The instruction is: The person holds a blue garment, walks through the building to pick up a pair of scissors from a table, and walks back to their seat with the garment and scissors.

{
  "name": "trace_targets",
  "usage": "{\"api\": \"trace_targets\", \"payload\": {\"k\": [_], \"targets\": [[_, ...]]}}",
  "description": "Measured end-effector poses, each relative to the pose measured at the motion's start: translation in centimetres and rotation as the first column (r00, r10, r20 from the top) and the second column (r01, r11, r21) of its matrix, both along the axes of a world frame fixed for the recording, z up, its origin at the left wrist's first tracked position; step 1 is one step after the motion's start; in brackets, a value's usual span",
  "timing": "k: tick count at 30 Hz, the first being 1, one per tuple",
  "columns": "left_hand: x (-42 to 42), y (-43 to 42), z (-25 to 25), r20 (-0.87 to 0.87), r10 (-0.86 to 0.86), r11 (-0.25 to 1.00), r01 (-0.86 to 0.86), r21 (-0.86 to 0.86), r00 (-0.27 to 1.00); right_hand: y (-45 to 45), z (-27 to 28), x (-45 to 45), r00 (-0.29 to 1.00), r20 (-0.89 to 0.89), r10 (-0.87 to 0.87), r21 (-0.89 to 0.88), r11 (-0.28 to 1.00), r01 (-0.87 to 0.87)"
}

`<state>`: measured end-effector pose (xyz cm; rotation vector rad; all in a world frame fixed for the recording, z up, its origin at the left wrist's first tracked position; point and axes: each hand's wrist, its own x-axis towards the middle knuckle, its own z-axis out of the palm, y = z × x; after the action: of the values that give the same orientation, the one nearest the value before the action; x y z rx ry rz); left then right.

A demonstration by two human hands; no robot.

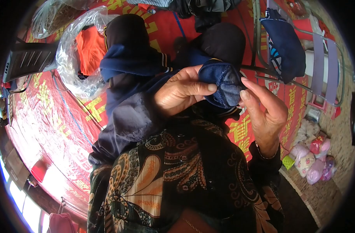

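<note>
My left hand [181, 91] is closed on a navy knit cuff [226, 87], its thumb pressed flat on the fabric. The paler, seamed inside of the cuff faces up. At the cuff's right edge, the fingertips of my right hand [266, 110] come together on the cloth; whether a loose thread is between them is too small to tell. The rest of the navy garment [132, 62], with thin cream and yellow stripes, lies across my lap and knees.
A clear plastic bag [70, 58] with orange cloth [91, 50] stands at left beside a black chair [32, 58]. At right, a navy bundle [284, 46] rests on a metal-framed chair [330, 70]. Several small bagged items [313, 159] lie on the floor beside the red printed sheet [61, 128].
</note>
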<state>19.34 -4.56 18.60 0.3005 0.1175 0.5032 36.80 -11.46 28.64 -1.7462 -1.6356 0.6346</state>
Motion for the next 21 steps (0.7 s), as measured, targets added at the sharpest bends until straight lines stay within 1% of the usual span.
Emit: {"api": "trace_targets", "payload": {"k": [2, 5, 8, 12, 15, 18, 20, 21], "targets": [[0.2, -0.1, 0.1, -0.013, 0.016, 1.0, -0.016, -0.026, 1.0, 0.0, -0.4, 0.2, 0.999, -0.015, 0.032, 0.046, 0.998, -0.031], [0.3, -0.2, -0.1, -0.03, 0.024, 1.0, -0.024, -0.01, 0.999, 0.1, -0.6, 0.3, 0.998, -0.025, 0.054, 0.018, 0.998, -0.053], [0.4, -0.2, -0.1, -0.05, 0.015, 1.0, -0.015, -0.005, 0.999, 0.1, -1.0, 0.4, 0.996, -0.018, 0.092, 0.041, 0.995, -0.091], [0.5, -0.2, -0.3, -0.089, 0.014, 1.0, -0.013, 0.008, 0.996, 0.1, -1.0, 0.5, 0.995, -0.016, 0.101, 0.036, 0.994, -0.1], [0.7, -0.2, -0.3, -0.097, 0.024, 1.0, -0.022, 0.02, 0.995, 0.2, -1.1, 0.6, 0.992, 0.018, 0.125, 0.043, 0.991, -0.125], [0.7, -0.1, -0.1, -0.104, 0.048, 0.998, -0.045, 0.035, 0.993, 0.2, -1.2, 0.4, 0.99, -0.005, 0.138, 0.04, 0.99, -0.138], [0.6, -0.1, -0.1, -0.136, 0.054, 0.996, -0.045, 0.072, 0.989, 0.1, -1.6, 0.3, 0.99, -0.065, 0.127, 0.0, 0.992, -0.127], [0.6, -0.2, -0.1, -0.136, 0.054, 0.996, -0.044, 0.072, 0.989, 0.1, -1.6, 0.2, 0.99, -0.065, 0.126, 0.0, 0.992, -0.126]]}}
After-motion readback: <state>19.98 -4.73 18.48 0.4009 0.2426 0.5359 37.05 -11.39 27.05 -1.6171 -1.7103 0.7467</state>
